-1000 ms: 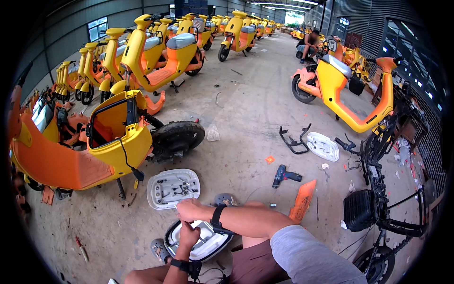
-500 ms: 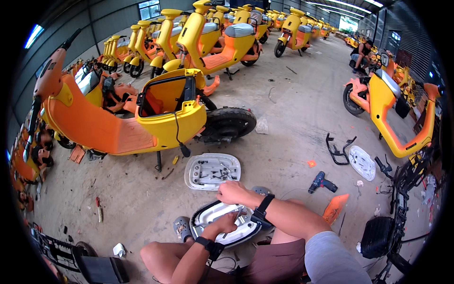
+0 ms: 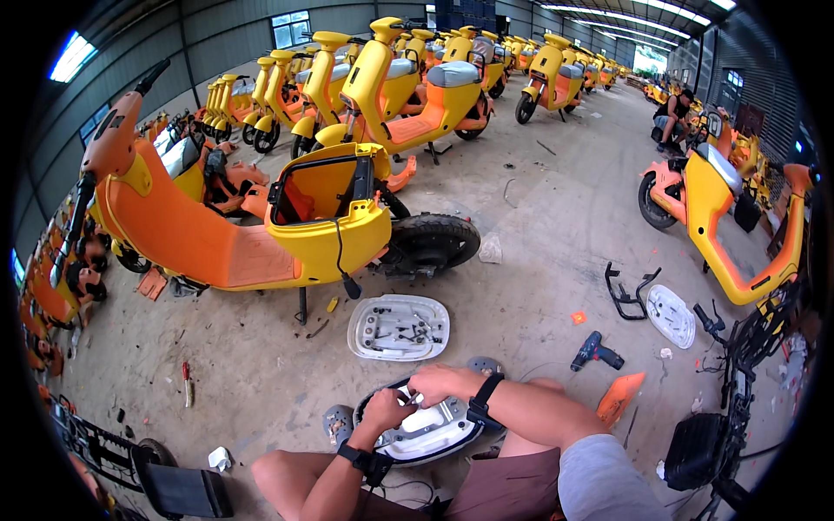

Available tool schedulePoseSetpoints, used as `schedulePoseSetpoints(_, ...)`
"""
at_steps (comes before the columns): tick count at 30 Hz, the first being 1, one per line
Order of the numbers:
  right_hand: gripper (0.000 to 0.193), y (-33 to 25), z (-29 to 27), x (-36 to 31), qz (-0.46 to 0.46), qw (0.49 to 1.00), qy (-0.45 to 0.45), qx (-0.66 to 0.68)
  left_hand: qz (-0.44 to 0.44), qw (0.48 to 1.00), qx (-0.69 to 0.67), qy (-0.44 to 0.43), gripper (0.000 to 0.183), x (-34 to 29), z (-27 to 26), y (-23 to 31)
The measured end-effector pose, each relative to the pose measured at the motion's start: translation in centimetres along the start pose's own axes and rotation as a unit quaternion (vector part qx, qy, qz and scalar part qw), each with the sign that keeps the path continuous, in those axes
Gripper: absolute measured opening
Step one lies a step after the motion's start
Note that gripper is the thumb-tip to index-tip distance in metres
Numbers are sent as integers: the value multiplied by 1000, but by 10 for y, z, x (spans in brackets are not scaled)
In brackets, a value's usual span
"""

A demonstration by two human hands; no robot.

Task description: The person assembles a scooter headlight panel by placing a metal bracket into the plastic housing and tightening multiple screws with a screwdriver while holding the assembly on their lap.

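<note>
A white, black-rimmed scooter seat shell (image 3: 450,441) lies with its hollow inner side up between my legs. Over its far left part my two hands meet. My left hand (image 3: 385,410) is closed, its fingers bent near the rim. Just beyond it, my right hand (image 3: 439,385) reaches across with fingertips pinched together. A small grey piece shows between the fingertips, too little visible to name or to say which hand grips it. Beyond the shell, a white seat-shaped tray (image 3: 395,355) holds several small dark parts and screws.
A partly stripped yellow and orange scooter (image 3: 326,260) stands ahead on the left. To the right lie a cordless drill (image 3: 596,352), an orange panel (image 3: 620,396), a black bracket (image 3: 627,300) and a white oval shell (image 3: 671,318). Another person (image 3: 673,120) crouches far right.
My left hand has moved up and left from the shell's middle, and my right hand has come down to meet it. The grey rod seen by the left hand earlier is mostly hidden now.
</note>
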State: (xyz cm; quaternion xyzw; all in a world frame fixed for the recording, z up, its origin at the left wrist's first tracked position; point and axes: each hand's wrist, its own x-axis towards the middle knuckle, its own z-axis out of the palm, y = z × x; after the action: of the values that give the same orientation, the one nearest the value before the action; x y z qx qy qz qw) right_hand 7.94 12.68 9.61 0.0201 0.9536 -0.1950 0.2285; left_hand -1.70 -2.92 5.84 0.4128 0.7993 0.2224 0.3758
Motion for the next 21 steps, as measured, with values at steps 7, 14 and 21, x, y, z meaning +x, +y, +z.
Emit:
schedulePoseSetpoints(7, 35, 3, -2, -18, 13, 991, 96, 90, 127, 970, -42, 202, 33, -63, -37, 17)
schedulePoseSetpoints(14, 29, -3, -11, -39, 28, 977, 189, 93, 26, 898, -348, 267, 26, -111, -52, -29)
schedulePoseSetpoints(21, 29, -10, -3, -49, 41, 972, 150, 179, 33, 927, -271, 257, 25, -115, -44, -39)
